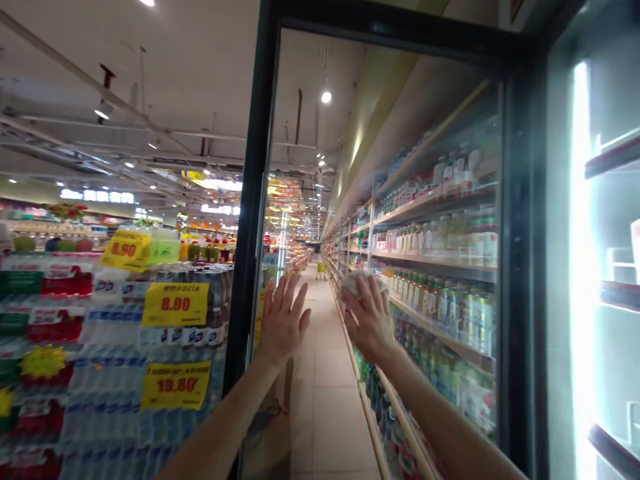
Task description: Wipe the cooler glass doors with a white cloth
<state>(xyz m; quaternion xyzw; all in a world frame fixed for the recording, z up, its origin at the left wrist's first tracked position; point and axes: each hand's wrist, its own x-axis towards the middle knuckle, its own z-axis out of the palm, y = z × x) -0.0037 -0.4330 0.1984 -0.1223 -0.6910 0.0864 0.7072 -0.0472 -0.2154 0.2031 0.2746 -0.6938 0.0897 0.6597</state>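
Observation:
A glass cooler door (253, 180) with a dark frame stands swung open in front of me. My left hand (283, 320) is raised at the left side of the pane, fingers spread, holding nothing. It looks flat against the glass. Further right, my right hand (371, 321) presses a light grey cloth (351, 285) to the pane. The cloth shows around the fingertips, and the palm covers the rest of it. Through or in the glass, shelves of bottles (445, 293) appear, partly blurred.
On the left, stacked packs of bottled drinks (107, 380) carry yellow price signs (175, 304). The lit cooler interior (585, 267) with dark shelf edges is at the right. A tiled aisle (330, 413) runs away behind the pane, with a small green cart (321, 270) far down it.

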